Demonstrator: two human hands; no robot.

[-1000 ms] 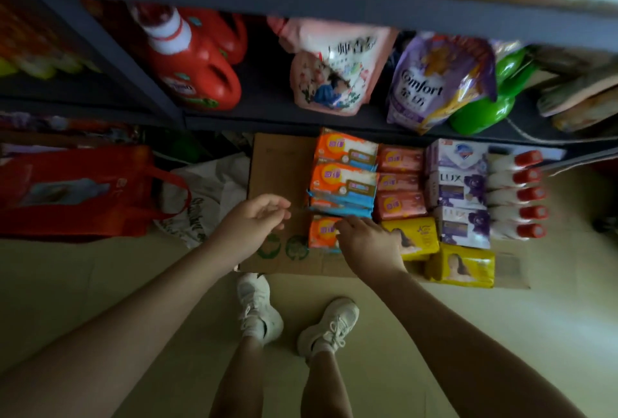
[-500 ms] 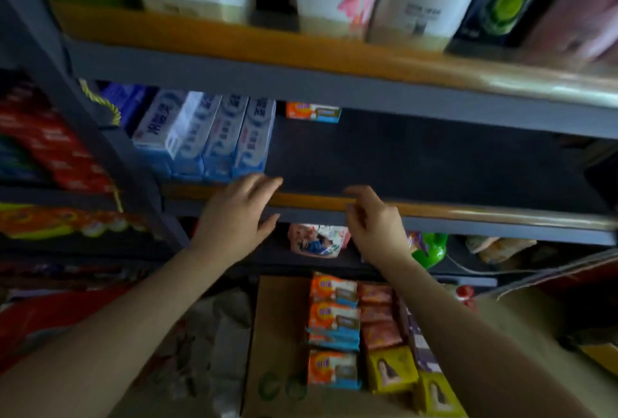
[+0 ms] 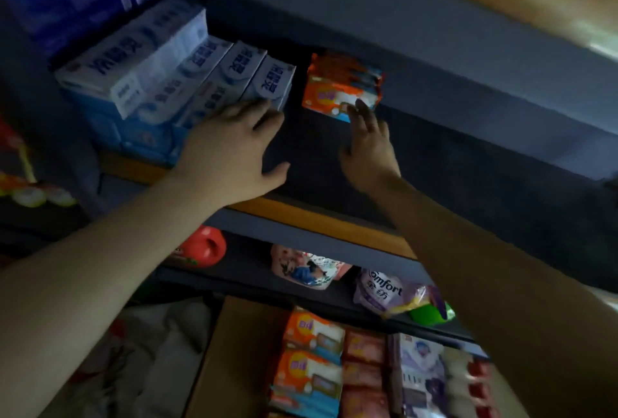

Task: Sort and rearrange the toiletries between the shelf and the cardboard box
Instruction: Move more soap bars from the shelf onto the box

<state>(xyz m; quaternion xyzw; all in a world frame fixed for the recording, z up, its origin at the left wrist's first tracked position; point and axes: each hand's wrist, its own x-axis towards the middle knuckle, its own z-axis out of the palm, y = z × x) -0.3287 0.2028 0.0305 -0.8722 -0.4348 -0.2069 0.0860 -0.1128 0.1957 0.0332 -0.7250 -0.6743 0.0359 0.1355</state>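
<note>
Deep on the shelf (image 3: 468, 163), an orange pack (image 3: 337, 86) lay just beyond the right hand (image 3: 369, 146).
Its spread fingers (image 3: 359, 109) touched the pack's near edge, long axis crosswise; the left hand (image 3: 230, 146) rested flat, unclenched, beside white boxes (image 3: 187, 76).

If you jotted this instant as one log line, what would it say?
left hand: open, on white-blue boxes | right hand: open, fingertips at orange soap pack | cardboard box: below, soaps inside

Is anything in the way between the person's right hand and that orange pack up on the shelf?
Nothing visible. The right hand already has its fingertips at the orange pack; only bare shelf lies around it. The white boxes sit off to the left.
</note>
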